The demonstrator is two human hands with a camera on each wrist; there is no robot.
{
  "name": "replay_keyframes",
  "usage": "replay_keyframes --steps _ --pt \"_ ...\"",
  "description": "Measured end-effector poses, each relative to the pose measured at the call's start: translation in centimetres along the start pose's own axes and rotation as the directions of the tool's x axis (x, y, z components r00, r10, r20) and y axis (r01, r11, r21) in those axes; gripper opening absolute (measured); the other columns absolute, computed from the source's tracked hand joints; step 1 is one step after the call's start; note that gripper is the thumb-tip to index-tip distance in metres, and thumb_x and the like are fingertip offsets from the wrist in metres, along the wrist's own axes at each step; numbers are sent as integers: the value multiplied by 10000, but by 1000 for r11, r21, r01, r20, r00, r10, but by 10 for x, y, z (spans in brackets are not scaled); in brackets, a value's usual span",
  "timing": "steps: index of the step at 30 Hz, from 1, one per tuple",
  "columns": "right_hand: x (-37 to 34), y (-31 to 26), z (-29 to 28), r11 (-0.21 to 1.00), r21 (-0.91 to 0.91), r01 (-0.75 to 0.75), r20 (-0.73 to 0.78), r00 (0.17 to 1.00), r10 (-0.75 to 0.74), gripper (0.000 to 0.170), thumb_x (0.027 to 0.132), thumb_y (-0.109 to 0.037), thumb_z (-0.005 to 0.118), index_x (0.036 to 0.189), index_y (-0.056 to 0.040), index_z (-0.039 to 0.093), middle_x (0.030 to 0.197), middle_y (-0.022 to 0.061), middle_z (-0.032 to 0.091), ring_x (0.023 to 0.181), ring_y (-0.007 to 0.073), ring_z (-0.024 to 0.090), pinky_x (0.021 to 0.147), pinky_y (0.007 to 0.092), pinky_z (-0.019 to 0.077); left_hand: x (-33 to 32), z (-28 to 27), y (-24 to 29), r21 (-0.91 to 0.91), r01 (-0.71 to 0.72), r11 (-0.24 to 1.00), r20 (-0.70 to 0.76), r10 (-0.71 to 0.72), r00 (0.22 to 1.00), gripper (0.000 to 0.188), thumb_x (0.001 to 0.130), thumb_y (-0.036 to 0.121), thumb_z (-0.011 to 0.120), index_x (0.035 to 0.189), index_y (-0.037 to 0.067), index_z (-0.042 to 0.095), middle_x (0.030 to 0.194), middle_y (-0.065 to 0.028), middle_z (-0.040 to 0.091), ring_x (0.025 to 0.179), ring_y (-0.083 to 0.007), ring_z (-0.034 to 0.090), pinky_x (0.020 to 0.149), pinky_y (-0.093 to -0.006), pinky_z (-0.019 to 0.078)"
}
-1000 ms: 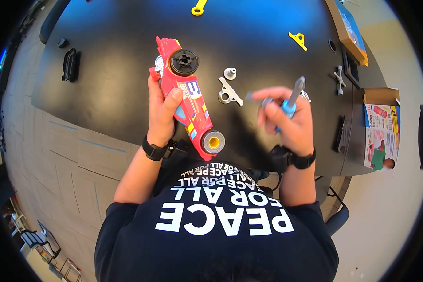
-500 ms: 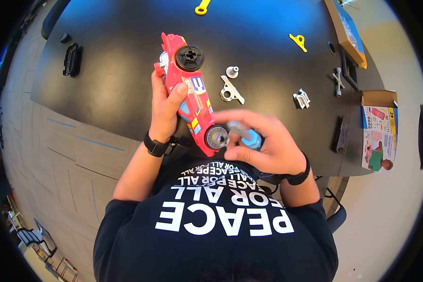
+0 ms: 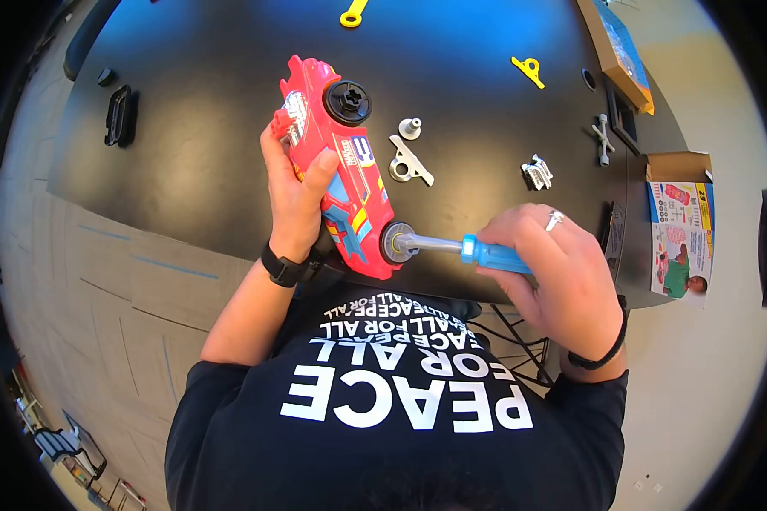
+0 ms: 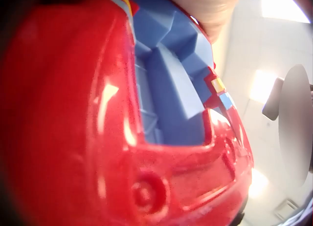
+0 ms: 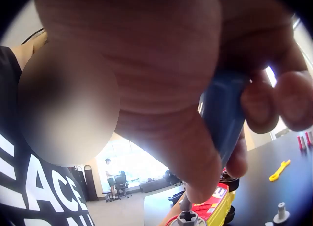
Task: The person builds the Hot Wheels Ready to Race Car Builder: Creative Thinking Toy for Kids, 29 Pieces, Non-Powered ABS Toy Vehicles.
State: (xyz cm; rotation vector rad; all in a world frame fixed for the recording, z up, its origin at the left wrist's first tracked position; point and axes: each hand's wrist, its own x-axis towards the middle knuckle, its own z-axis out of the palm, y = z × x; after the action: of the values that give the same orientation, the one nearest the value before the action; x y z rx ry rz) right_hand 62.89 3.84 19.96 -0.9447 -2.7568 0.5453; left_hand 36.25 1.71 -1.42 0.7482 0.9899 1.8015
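Note:
My left hand [image 3: 296, 209] grips a red toy car [image 3: 354, 175] by its side, thumb across the bodywork. The car is tipped so that two wheels face right; the far one is a black wheel [image 3: 348, 102]. A grey hub piece [image 3: 407, 242] sits at the centre of the near wheel [image 3: 390, 245]. My right hand [image 3: 567, 277] holds a screwdriver [image 3: 496, 255] by its blue handle, its shaft level and its tip at the hub piece. The right wrist view shows a cross-shaped recess in that piece. In the left wrist view, the blue cabin [image 4: 168, 84] fills the middle.
Beyond the car lie a grey peg [image 3: 410, 129] and a grey ringed bar [image 3: 418, 163]. Further right are a silver part [image 3: 537, 172], a yellow part [image 3: 528, 71], a cross wrench [image 3: 603, 140] and a printed box [image 3: 682, 221]. A yellow wrench [image 3: 352, 14] lies at the back.
The right hand has put the grey hub piece on the near wheel's yellow centre. It has turned the screwdriver from upright to level and brought its tip to that piece.

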Motion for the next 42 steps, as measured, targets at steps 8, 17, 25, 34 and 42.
replay_keyframes --steps 8,17,25,34,42 --pt "6 -2 -7 997 -52 61 -81 995 -65 329 782 15 897 1073 -27 751 1026 123 710 852 324 706 726 403 560 0 1 0 3 9 1000 -24 -9 1000 790 1031 261 817 1614 25 338 1481 -148 591 1288 -191 666 1105 -378 569" --pt "12 -10 -22 989 -61 132 -12 991 -133 424 838 -109 919 1226 -21 772 1070 135 695 900 307 697 743 393 552 0 1 -1 13 29 1000 -21 -28 999 792 1033 282 821 1610 20 346 1484 -160 592 1291 -194 665 1111 -381 565" --pt "24 3 -3 976 36 213 -223 954 -200 546 834 -262 986 1254 -16 741 984 130 725 804 272 701 717 367 557 -1 7 5 6 23 1000 -30 -23 999 802 1031 294 827 1611 20 346 1467 -154 611 1279 -191 671 1100 -378 572" --pt "21 -12 -10 992 103 68 -150 987 -52 484 860 -180 976 1240 2 739 984 125 733 757 230 662 645 337 511 -1 3 1 -1 30 1000 -27 -30 999 807 1035 292 823 1621 31 334 1449 -145 597 1260 -186 685 1070 -372 596" --pt "18 -17 -12 990 117 -81 -91 992 92 490 872 -181 967 1264 7 740 1142 135 733 799 194 676 559 270 463 0 3 1 -8 38 999 -14 -38 999 774 1046 262 805 1617 30 337 1447 -146 599 1243 -185 694 1058 -368 602"
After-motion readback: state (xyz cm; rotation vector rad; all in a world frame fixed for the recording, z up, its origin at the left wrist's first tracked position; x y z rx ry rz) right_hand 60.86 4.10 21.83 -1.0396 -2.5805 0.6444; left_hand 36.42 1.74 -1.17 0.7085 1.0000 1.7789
